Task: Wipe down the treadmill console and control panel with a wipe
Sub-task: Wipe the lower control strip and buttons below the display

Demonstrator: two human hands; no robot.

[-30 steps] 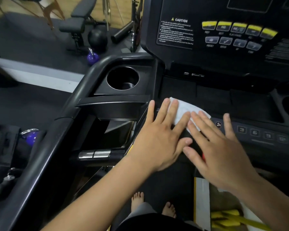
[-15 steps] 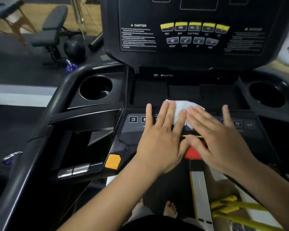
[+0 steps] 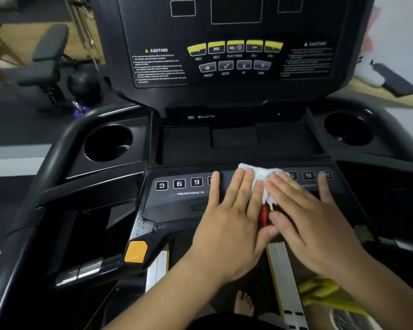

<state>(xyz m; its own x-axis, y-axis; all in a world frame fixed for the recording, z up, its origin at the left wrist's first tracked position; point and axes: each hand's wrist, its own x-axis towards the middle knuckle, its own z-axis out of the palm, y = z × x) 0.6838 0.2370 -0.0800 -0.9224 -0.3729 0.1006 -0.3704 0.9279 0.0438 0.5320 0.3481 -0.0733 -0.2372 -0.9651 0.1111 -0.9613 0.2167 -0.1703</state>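
- While the white wipe [image 3: 260,178] lies crumpled at the upper edge of the sloping control panel [image 3: 177,206], both hands press it down from either side. Only its top and a thin strip between the fingers show.
- The left hand [image 3: 229,225] lies flat and wide, palm down, with straight, slightly spread fingers. The fingers nearest the other hand rest on the wipe's left part, and the little finger covers one numbered button.
- The right hand [image 3: 315,225] is flat too, with straight, spread fingers that look a little blurred. Its fingertips lie over the wipe's right part, and its little finger reaches the right row of numbered buttons [image 3: 308,175].
- Neither hand curls round the wipe; flat pressure alone keeps it on the panel.
- Left of the hands, buttons marked 3, 6 and 9 [image 3: 179,183] sit above the words "INCLINE CHOICE".
- A red part [image 3: 263,215] with a bit of yellow beside it shows between the two thumbs, just below the wipe.
- An orange tab [image 3: 136,251] sits at the panel's lower left corner.
- Behind the panel lies a shallow tray [image 3: 234,141], with a round cup holder [image 3: 107,142] to its left and another [image 3: 348,129] to its right.
- The upright console [image 3: 224,94] rises behind the tray, carrying a row of yellow buttons [image 3: 235,46] and a "CAUTION" label [image 3: 157,65].
- A padded gym seat [image 3: 48,58], a black ball [image 3: 84,85] and a purple weight [image 3: 79,111] stand on the floor beyond the left handrail.
- A bare foot [image 3: 243,303] shows below the arms.
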